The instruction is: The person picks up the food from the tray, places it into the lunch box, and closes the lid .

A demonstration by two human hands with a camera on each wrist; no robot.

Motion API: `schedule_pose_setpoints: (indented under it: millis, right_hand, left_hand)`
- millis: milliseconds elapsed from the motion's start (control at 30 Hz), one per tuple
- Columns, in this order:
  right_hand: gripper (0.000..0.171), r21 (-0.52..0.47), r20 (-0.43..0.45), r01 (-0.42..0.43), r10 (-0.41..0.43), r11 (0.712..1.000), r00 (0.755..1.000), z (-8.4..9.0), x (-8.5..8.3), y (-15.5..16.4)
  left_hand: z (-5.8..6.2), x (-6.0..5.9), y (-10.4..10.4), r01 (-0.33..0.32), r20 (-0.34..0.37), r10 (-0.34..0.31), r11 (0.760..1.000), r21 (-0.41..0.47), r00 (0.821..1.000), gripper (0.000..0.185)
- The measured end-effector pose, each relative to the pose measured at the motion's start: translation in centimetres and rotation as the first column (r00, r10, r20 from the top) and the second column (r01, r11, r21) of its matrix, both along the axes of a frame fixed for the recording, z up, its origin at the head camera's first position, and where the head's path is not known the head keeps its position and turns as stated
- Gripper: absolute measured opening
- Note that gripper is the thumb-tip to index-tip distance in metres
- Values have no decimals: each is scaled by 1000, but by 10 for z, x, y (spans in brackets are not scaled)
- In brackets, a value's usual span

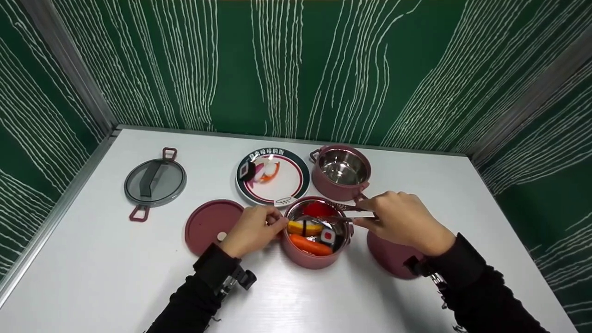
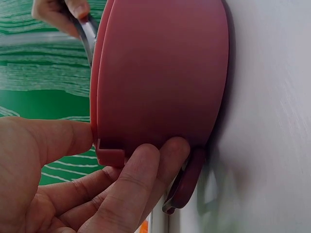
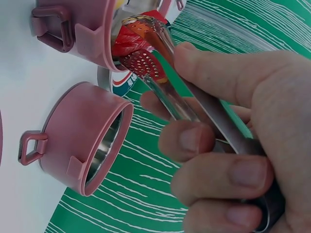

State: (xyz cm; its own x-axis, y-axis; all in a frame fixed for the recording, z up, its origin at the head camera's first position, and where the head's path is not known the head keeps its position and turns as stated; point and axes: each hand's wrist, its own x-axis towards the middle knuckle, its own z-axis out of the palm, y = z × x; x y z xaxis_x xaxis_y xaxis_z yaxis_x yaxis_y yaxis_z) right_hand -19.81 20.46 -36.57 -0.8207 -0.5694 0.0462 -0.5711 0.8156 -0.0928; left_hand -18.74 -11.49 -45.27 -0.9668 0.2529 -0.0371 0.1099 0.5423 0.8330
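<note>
My left hand (image 1: 254, 229) holds the near pink pot (image 1: 312, 263) at its left side. In the left wrist view the thumb presses the rim and the fingers curl under a lug near the folding handle (image 2: 187, 182). Metal tongs (image 3: 209, 108) are gripped in my right hand (image 1: 400, 222). Their perforated tips close around a red piece (image 3: 130, 41) at the far side of the pot. Also inside lie a yellow toy piece with a dark band (image 1: 297, 228), a toy sushi roll (image 1: 328, 236) and an orange sausage-shaped piece (image 1: 310, 246).
Behind stands a second pink pot (image 1: 335, 188) with a steel interior. A plate (image 1: 291, 178) bears a sushi roll and other toy food. Left lie a grey lid (image 1: 169, 187) and a round pink lid (image 1: 203, 222); another round pink piece (image 1: 393, 256) is under the right forearm.
</note>
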Motion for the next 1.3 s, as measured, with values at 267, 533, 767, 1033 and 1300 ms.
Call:
schedule_pose_setpoints:
  millis: [267,533,767,1033,1300]
  right_hand:
    - [25,28,1,10,-10,1000,1000,-3,2,-5]
    - [24,41,21,5,-6,999,1000,-5,1,-10]
    - [31,36,42,26,-28,999,999,-5,3,-10]
    - [26,16,21,14,-14,1000,1000,-4,4,-8]
    - [14,26,51,-11,10,1000,999,-6,4,-8]
  left_hand:
    - [-1,0,1,0,-31,0,1000,-12,1000,16]
    - [-1,0,-1,0,-31,-1,1000,-15,1000,16]
    - [0,0,0,1,-11,-1,1000,-7,1000,15]
    - [-1,0,0,8,-10,-8,1000,-6,1000,16]
    - [-1,0,0,5,-14,-6,1000,-3,1000,17]
